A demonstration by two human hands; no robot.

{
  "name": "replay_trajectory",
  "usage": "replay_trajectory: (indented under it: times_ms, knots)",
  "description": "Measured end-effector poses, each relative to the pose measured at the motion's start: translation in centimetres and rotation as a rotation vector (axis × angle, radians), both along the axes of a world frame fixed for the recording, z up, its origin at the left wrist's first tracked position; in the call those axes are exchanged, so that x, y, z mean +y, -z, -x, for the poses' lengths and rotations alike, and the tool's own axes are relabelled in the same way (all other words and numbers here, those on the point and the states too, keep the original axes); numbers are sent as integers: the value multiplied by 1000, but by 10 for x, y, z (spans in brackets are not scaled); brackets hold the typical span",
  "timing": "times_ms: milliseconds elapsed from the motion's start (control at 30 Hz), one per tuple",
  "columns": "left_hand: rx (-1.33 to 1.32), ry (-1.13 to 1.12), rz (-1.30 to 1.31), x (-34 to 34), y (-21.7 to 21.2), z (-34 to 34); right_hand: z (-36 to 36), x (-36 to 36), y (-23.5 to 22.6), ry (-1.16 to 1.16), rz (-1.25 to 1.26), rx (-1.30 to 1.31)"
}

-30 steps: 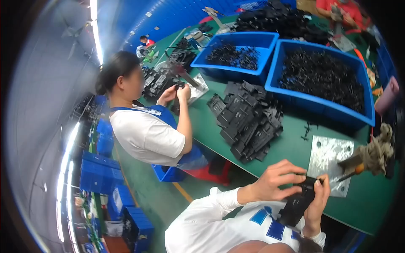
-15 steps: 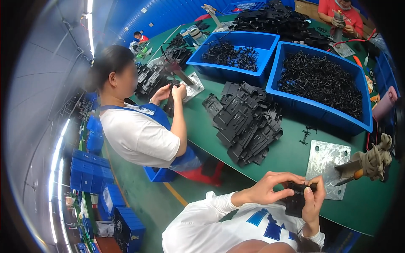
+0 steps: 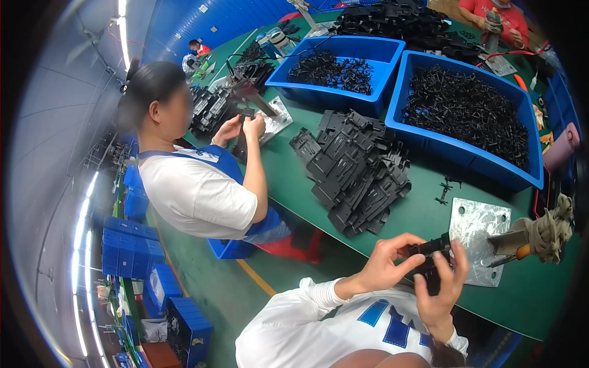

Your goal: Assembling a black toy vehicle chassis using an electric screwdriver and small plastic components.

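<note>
Toward the lower right of the frame, the left hand [image 3: 385, 267] pinches a black plastic part [image 3: 433, 247]. The right hand [image 3: 443, 291] bends its fingers against it; I cannot tell how tightly they grip. Near both hands, a shiny plate [image 3: 475, 222] lies on the green table [image 3: 291, 184], right of centre.

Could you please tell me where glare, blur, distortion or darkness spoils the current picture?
Head view: the light strips are blown out white, those lower left curving near the rim; head view: the metal plate shows bright glare; head view: the co-worker's head is partly blurred; head view: the black part in the left hand is too dark for fine detail.
</note>
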State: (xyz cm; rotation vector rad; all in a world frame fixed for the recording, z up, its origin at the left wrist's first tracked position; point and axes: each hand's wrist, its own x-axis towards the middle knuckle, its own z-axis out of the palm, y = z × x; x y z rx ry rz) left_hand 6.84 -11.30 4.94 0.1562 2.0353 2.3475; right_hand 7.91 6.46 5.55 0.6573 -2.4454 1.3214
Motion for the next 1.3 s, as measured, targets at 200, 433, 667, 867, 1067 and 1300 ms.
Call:
replay_trajectory:
  times_ms: [200,433,667,867,1067,1300]
  knots:
    - [-66,18,-92,12,-3,3,-6,1,14,74,-43,80]
    - [-124,52,-213,17,1,2,2,12,5,-19,-53,43]
    - [-241,152,-229,12,0,-3,4,20,5,-69,-46,-32]
    - [-373,219,-320,13,-1,-3,3,27,12,-75,-66,-56]
    - [-392,267,-327,19,0,-2,7,39,15,-136,27,-185]
    - [-433,317,-339,26,0,-1,12,53,20,-180,51,-217]
